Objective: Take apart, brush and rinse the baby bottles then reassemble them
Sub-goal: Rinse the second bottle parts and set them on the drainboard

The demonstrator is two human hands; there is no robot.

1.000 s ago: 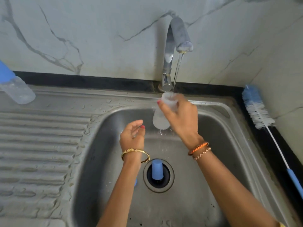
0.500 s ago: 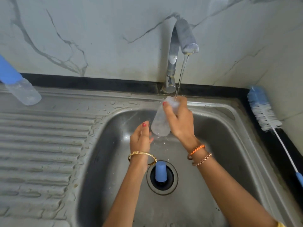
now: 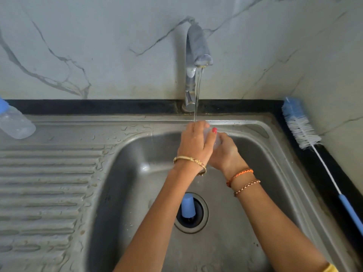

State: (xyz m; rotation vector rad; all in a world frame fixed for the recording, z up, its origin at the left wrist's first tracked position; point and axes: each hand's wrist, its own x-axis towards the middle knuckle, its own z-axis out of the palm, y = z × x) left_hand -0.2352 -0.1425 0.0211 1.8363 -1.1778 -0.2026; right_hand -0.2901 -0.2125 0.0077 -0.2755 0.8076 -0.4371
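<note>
A clear bottle (image 3: 213, 139) is held under the tap (image 3: 198, 55) above the sink (image 3: 137, 173), with both hands wrapped round it. The left hand (image 3: 195, 143) covers most of it from the near side, fingers curled over it; the right hand (image 3: 224, 152) grips it from the right and below. The stream of water (image 3: 197, 95) lands at the top of the left hand, about where the bottle's mouth would be.

The step in hand is judged to be the rinse. It is done well if the open mouth is kept straight under the stream, the bottle is filled part way, swirled and tipped out, and the outside is turned in the fingers so that every side is washed. A firm grip is called for, since wet plastic is likely to slip.

So little of the bottle shows between the hands that its long axis cannot be told for certain; from the way the hands are stacked it seems to run up towards the tap and slightly left, mouth uppermost.

A blue cap (image 3: 188, 206) stands in the drain. A second bottle (image 3: 15, 124) lies on the worktop at far left, and a brush (image 3: 302, 126) lies along the right edge.
</note>
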